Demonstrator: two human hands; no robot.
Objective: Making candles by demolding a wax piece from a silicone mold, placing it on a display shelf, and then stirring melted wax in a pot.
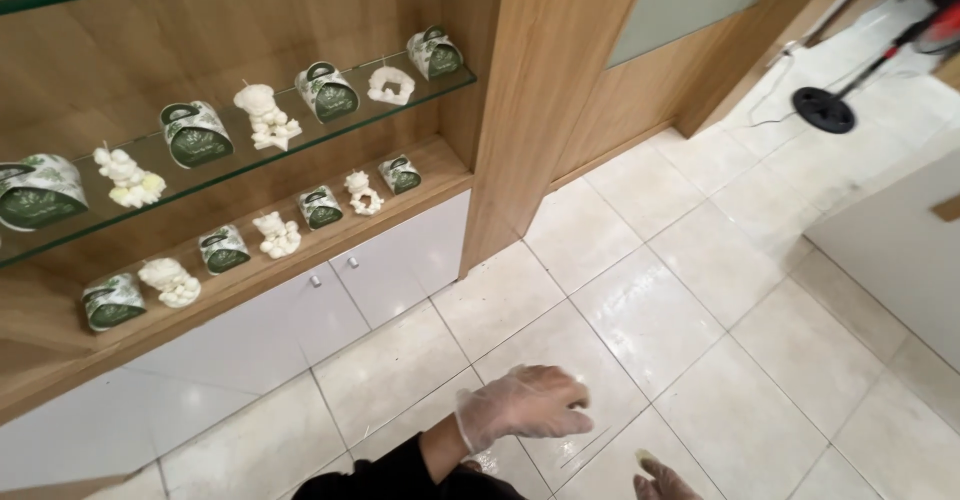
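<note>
My left hand [525, 407] wears a clear plastic glove and a black sleeve. It hangs palm down over the beige floor tiles [650, 310], fingers loosely bent, with nothing in it. Only a part of my right hand [665, 482], also gloved, shows at the bottom edge. A small pale bit [641, 456] sits at its fingertip; whether it is held I cannot tell. Both hands are well away from the shelves.
At left, a glass shelf [440, 88] and a wooden shelf [300, 260] carry white moulded figures [268, 116] and green-and-white gift boxes [196, 132]. White cabinet doors [400, 260] run below. A fan's round black base [824, 110] stands far right, and a white counter [900, 260] is at right.
</note>
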